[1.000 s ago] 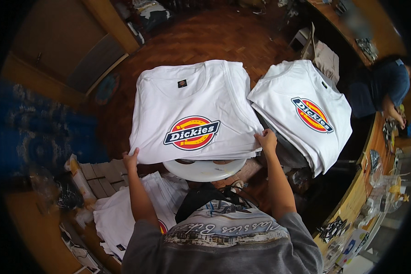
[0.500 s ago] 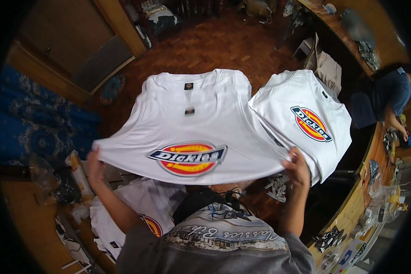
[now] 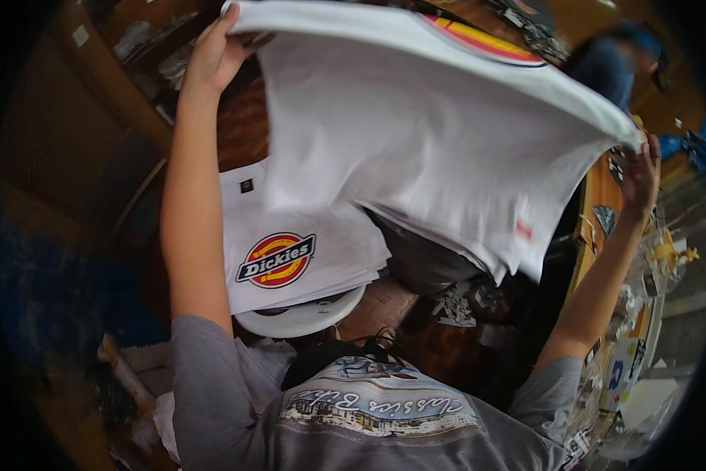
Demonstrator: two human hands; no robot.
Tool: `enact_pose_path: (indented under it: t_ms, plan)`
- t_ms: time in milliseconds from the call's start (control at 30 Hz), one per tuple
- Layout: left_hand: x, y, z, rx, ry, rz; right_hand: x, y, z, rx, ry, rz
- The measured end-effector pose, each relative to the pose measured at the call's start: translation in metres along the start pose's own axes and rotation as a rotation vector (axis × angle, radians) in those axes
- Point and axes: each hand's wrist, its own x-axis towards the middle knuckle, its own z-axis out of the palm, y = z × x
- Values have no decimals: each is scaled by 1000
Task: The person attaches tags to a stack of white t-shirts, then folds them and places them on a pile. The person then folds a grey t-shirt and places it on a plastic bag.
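My left hand (image 3: 214, 59) and right hand (image 3: 642, 173) each grip a corner of one white shirt (image 3: 416, 118), spread in the air, up but not laid down. A stack (image 3: 251, 231) remains on the stool (image 3: 314, 319). The shirt's print is partly hidden; its lower end blurs confusingly.

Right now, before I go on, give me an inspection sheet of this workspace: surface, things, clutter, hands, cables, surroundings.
Surface: round white stool, under a stack of printed white shirts.
Job's things: white shirt stretched between both hands, print partly showing at its upper edge.
Clutter: pale scraps right of the stool.
Hands: left hand and right hand each grip the shirt.
Cables: nothing clearly identifiable.
Surroundings: another person, blurred, upper right.
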Motion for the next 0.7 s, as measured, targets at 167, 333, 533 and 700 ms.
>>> enact_pose_path:
  t_ms: [167, 333, 533, 700]
  plan:
    - [42, -80, 48, -55, 29, -171, -20, -40, -52, -139, 205, -60]
    - [23, -221, 22, 73, 171, -474, -135, 36, -95, -303, 387, 249]
    - [-106, -308, -88, 728, 469, -603, -289, 139, -90, -1276, 368, 693]
    - [-271, -223, -201, 1332, 742, 45, -306, 190, 92, -1208, -207, 434]
